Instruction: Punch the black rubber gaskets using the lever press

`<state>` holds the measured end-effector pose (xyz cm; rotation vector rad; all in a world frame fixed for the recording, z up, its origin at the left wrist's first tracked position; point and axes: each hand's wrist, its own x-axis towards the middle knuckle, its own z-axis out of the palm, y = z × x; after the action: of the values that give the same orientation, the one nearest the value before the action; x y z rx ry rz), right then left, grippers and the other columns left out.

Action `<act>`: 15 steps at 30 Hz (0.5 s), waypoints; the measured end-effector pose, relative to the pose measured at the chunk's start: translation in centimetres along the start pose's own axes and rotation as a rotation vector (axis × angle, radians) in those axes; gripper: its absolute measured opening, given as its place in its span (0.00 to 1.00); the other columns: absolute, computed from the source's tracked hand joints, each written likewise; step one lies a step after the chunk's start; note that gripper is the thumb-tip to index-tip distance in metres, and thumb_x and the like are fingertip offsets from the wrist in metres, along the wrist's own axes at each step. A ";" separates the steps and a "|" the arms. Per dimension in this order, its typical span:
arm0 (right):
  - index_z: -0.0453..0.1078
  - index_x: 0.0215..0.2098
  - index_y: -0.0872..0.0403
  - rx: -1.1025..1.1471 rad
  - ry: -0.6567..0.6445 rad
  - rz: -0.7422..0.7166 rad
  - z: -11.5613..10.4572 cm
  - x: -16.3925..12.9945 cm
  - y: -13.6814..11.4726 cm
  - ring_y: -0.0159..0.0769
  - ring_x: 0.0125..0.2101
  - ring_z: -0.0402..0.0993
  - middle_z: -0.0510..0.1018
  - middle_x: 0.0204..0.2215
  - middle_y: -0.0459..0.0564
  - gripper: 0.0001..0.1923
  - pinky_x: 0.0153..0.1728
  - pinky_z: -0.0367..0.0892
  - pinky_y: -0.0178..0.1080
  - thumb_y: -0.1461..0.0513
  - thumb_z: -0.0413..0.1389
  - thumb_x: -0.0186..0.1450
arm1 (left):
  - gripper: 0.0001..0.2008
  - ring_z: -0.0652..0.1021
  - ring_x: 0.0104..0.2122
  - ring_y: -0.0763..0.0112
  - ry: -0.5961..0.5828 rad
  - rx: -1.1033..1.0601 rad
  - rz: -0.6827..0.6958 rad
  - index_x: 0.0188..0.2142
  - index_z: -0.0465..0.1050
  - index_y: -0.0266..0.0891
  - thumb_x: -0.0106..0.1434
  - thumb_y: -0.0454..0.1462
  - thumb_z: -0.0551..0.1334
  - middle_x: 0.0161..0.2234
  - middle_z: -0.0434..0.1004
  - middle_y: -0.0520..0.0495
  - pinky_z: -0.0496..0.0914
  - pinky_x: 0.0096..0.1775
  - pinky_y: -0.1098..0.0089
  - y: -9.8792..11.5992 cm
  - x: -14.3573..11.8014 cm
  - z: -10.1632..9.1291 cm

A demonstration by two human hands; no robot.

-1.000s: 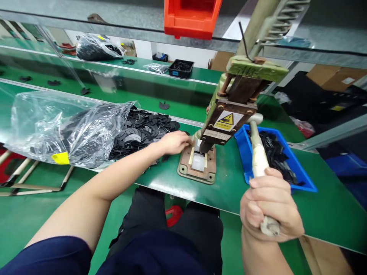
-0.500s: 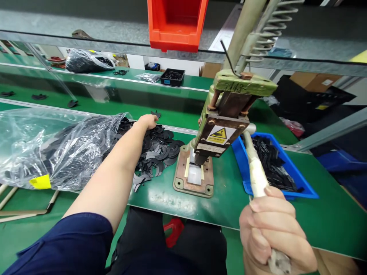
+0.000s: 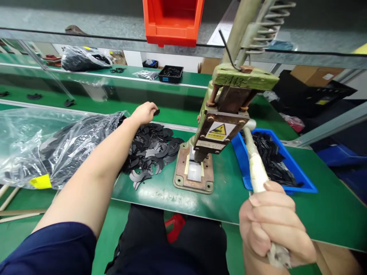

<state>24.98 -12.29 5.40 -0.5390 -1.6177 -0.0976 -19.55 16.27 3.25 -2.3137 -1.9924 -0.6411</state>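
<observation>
My left fingers (image 3: 151, 106) are bent together just above the green strip (image 3: 120, 100), touching 1 black curved piece (image 3: 156, 112) at their tips; I cannot tell whether they have closed on it. Nearer to me, just under that wrist, a pile of black pieces (image 3: 160, 149) spreads over the green surface (image 3: 223, 206). To the left of my forearm lies a clear plastic bag (image 3: 57, 152), dark pieces inside it and a yellow label (image 3: 41, 181) on its side. Farther left along the strip lie 3 more dark curved pieces (image 3: 34, 96).

My right fingers (image 3: 276, 208) are wrapped tightly around the pale lever (image 3: 258, 172). The press (image 3: 226, 112) stands between my 2 hands, its warning sign (image 3: 220, 130) facing me and its base plate (image 3: 179, 168) resting on the surface. Just beyond my right knuckles sits a blue bin (image 3: 240, 156), filled with dark pieces. Above and beyond my left fingers is an orange-red bin (image 3: 172, 36).
</observation>
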 end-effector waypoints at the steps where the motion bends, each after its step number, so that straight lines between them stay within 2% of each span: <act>1: 0.65 0.24 0.48 0.010 0.009 -0.015 0.1 0.1 0.0 0.42 0.26 0.76 0.77 0.23 0.41 0.16 0.43 0.77 0.64 0.60 0.60 0.69 | 0.16 0.79 0.53 0.54 0.028 -0.037 0.028 0.54 0.80 0.38 0.72 0.38 0.58 0.52 0.82 0.36 0.71 0.59 0.60 0.6 -1.3 -1.0; 3: 0.64 0.23 0.49 0.027 0.019 -0.020 0.3 0.3 0.1 0.40 0.27 0.76 0.76 0.23 0.41 0.16 0.44 0.77 0.63 0.60 0.61 0.68 | 0.16 0.80 0.51 0.56 0.021 -0.108 0.088 0.56 0.78 0.38 0.72 0.40 0.60 0.51 0.82 0.38 0.72 0.58 0.59 2.3 -4.8 -2.5; 5: 0.65 0.24 0.50 0.051 0.007 -0.017 0.6 0.5 0.0 0.39 0.29 0.77 0.77 0.23 0.41 0.16 0.47 0.76 0.62 0.61 0.61 0.68 | 0.17 0.81 0.49 0.57 -0.065 -0.165 0.160 0.57 0.77 0.39 0.70 0.40 0.63 0.49 0.82 0.40 0.74 0.56 0.59 4.4 -9.0 -3.5; 9: 0.66 0.26 0.51 0.096 0.005 -0.022 1.0 0.6 -0.1 0.37 0.33 0.78 0.77 0.25 0.41 0.13 0.52 0.75 0.60 0.63 0.62 0.67 | 0.21 0.82 0.53 0.58 -0.250 -0.264 0.287 0.62 0.74 0.42 0.70 0.37 0.62 0.55 0.82 0.42 0.74 0.58 0.60 8.8 -17.3 -3.6; 12: 0.66 0.26 0.51 0.109 0.022 -0.015 1.1 0.6 -0.2 0.35 0.33 0.79 0.76 0.24 0.39 0.12 0.54 0.74 0.58 0.64 0.62 0.66 | 0.21 0.83 0.53 0.60 -0.313 -0.384 0.229 0.62 0.72 0.44 0.70 0.38 0.63 0.54 0.84 0.44 0.75 0.56 0.61 11.3 -21.2 -2.4; 15: 0.65 0.27 0.50 0.103 0.026 0.001 1.2 0.6 -0.2 0.33 0.33 0.79 0.76 0.24 0.38 0.12 0.55 0.75 0.56 0.62 0.62 0.66 | 0.19 0.84 0.47 0.60 -0.322 -0.537 0.063 0.56 0.75 0.44 0.66 0.41 0.68 0.48 0.85 0.46 0.77 0.50 0.62 12.9 -22.3 -0.7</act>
<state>23.77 -11.87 5.86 -0.4572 -1.5880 -0.0204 -9.71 -7.28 -0.01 -2.9383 -2.0544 -0.9522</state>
